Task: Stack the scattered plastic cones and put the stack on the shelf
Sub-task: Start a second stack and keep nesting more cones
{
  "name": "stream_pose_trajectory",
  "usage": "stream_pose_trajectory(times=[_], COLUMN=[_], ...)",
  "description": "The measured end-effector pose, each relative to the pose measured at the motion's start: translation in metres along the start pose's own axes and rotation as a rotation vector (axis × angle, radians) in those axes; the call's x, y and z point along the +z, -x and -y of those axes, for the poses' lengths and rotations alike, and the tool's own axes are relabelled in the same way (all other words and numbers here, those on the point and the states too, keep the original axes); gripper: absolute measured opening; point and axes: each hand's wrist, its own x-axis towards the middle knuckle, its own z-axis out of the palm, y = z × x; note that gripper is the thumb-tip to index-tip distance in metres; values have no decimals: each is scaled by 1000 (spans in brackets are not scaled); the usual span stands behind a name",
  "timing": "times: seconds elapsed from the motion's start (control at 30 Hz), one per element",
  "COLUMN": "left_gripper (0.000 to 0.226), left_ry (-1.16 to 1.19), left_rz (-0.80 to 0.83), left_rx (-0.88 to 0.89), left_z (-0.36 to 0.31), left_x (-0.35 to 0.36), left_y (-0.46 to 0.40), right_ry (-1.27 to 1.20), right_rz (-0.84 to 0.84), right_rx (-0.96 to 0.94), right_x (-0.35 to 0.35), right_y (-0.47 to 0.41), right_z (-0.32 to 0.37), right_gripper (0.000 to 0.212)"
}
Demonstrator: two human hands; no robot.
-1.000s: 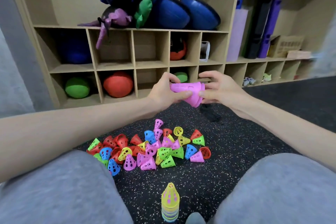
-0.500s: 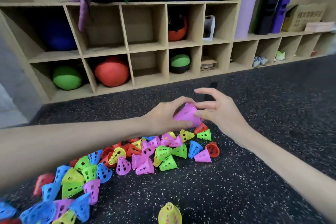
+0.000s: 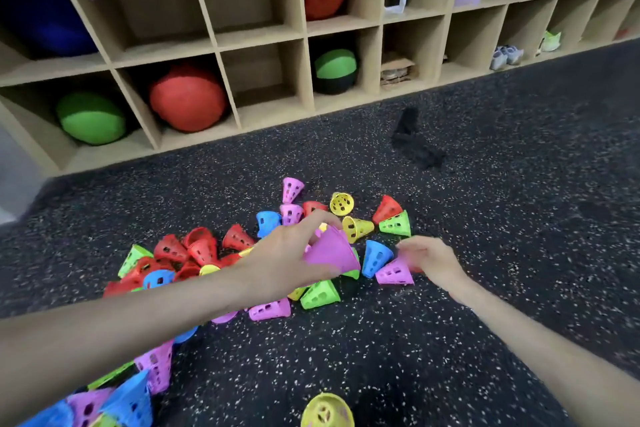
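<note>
Several small perforated cones in red, blue, green, yellow and pink lie scattered in a pile [image 3: 194, 253] on the dark speckled floor. My left hand [image 3: 287, 256] grips a short pink stack of cones [image 3: 332, 251], held low over the pile with its wide end toward me. My right hand [image 3: 433, 262] is down at the pile's right edge, its blurred fingers touching a lone pink cone [image 3: 394, 270] beside a blue cone [image 3: 377, 255]. A separate yellow-topped stack [image 3: 327, 412] stands at the bottom edge. More cones [image 3: 131, 399] lie at the lower left.
A wooden cubby shelf [image 3: 263, 33] runs across the back, holding green [image 3: 91, 116], red [image 3: 188, 97] and other balls; some cubbies hold nothing visible. A dark cloth [image 3: 414, 142] lies on the floor ahead. Shoes [image 3: 505, 55] sit in a right cubby.
Both hands dropped from in front of the shelf to the pile. My right hand let go of the pink stack and moved right to a loose pink cone. The view tilted down.
</note>
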Motion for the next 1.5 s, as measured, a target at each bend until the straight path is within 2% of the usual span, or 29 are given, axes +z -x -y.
stream_pose_trajectory(times=[0.13,0.27,0.33,0.43,0.57,0.73,0.83,0.93,1.03,1.17,1.3,1.37,1.5], left_gripper=[56,53,52,53,56,65,74,73,73,74,74,72,57], left_ry=[-2,21,51,87,107,136,220,285,337,384,386,409,443], left_rz=[46,14,-24,-52,-79,-148,-226,-285,-270,-264,-307,-293,-229], left_rx=[-61,-85,-73,-72,-55,-80,-100,-124,-111,-82,-101,-93,-97], left_z=[5,2,-3,-9,-3,19,24,27,29,26,30,32,38], left_x=[12,15,16,24,40,63,80,93,104,116,121,122,122], left_y=[3,-5,-5,2,15,42,59,70,77,84,84,85,84], right_ry=[67,16,-6,-62,-327,-504,-528,-515,-461,-473,-475,-452,-469], right_rz=[50,43,-53,-158,-194,-136,-114,-67,35,45,102,102,28], right_rx=[160,201,186,106,-16,-185,-197,-212,-234,-224,-179,-157,-127], right_x=[22,39,42,41,26,8,16,27,35,50,67,74,82], right_y=[0,1,9,28,58,111,131,145,158,168,172,173,175], right_z=[-42,-54,-46,-18,28,89,102,99,91,83,79,74,66], right_gripper=[36,33,30,38,40,36,32,30,26,24,38,44,40])
